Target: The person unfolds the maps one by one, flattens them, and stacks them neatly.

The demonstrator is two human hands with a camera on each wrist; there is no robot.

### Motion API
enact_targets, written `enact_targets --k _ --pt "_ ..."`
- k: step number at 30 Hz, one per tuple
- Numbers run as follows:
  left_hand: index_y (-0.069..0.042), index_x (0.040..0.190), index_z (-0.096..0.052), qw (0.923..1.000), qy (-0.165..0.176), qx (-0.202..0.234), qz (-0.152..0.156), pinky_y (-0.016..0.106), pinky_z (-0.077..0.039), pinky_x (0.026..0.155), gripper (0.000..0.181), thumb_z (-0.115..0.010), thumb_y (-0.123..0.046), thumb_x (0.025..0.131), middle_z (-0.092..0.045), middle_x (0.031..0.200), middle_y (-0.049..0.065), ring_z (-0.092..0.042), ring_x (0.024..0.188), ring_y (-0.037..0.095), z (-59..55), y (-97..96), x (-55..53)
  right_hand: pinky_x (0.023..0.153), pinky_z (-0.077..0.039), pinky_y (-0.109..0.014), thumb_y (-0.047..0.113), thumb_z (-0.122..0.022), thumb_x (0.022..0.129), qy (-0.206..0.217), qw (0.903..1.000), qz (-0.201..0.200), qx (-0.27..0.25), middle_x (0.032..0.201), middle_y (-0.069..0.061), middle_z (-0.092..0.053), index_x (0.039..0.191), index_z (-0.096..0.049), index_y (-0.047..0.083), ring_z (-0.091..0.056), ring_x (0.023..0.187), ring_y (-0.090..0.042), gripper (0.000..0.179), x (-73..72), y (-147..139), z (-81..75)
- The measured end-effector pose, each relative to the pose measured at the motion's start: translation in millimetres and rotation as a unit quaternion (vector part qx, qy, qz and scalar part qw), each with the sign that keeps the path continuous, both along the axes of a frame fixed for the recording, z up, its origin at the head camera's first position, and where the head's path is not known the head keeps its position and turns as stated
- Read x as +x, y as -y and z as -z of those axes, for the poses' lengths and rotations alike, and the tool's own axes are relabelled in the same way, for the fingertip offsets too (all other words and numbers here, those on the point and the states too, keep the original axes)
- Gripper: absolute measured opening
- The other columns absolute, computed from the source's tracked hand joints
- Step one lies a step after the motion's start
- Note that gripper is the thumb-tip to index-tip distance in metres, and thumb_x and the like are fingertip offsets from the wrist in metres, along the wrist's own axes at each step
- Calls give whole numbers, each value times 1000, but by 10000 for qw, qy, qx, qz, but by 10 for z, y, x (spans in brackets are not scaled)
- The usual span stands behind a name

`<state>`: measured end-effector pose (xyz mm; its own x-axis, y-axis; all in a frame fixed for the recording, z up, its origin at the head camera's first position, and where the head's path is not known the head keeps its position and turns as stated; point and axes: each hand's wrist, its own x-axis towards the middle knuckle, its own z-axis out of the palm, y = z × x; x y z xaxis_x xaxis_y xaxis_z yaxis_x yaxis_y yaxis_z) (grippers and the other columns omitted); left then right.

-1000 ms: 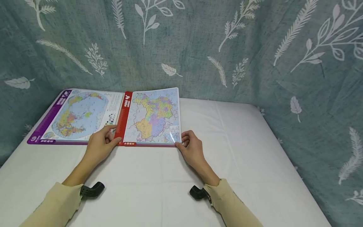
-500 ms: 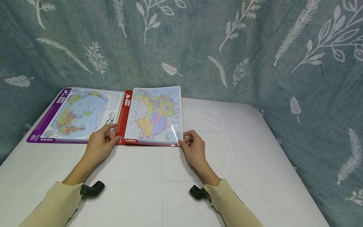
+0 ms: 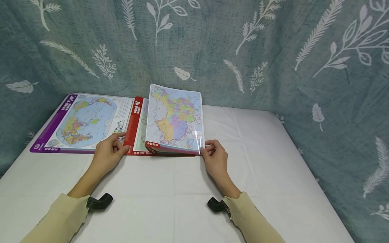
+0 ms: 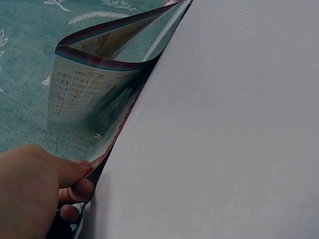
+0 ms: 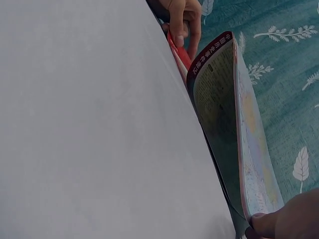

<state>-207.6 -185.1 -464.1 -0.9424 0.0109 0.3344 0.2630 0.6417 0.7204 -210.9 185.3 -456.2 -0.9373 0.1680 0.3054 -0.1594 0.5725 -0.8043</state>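
Observation:
A folded map with a red left band [image 3: 133, 123] lies toward the back of the table. Its upper panel, a colourful map sheet [image 3: 174, 116], bends up off the panel beneath, baring a greenish strip beside the band. My left hand [image 3: 107, 152] pinches the band's near corner, thumb on top, as the left wrist view shows. The right hand [image 3: 216, 158] pinches the upper panel's near right corner. In the right wrist view the raised panel [image 5: 214, 94] curls upward, with dark print inside. A purple-edged world map [image 3: 85, 121] lies flat on the left, beside the red band.
White cloth covers the table [image 3: 158, 202]. Behind and to the right hangs a green curtain [image 3: 212, 50] with white leaf prints. Black wrist devices show at the left cuff [image 3: 100, 202] and the right cuff [image 3: 216, 205].
My right hand has moved right, drawing the upper panel along. The panel's left edge has lifted and slid off the red band. The left hand has stayed in place.

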Motion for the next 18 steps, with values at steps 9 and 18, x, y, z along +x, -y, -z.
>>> enact_targets --k 9,18 --pt "2 135 -63 10000 26 51 -38 30 -35 65 45 -78 -5 93 -58 66 2 -45 58 10 32 0 -20 65 -43 -16 4 -78 93 77 9993 292 208 88 -12 -69 114 -70 2 -58 75 -16 23 -7 -218 7" --pt "3 135 -63 9999 71 58 -100 31 -35 65 45 -77 -5 93 -59 65 2 -45 58 12 40 12 -29 67 -43 -17 7 -77 94 121 9976 415 534 89 -13 -71 115 -70 2 -59 76 -16 23 -24 -410 53"
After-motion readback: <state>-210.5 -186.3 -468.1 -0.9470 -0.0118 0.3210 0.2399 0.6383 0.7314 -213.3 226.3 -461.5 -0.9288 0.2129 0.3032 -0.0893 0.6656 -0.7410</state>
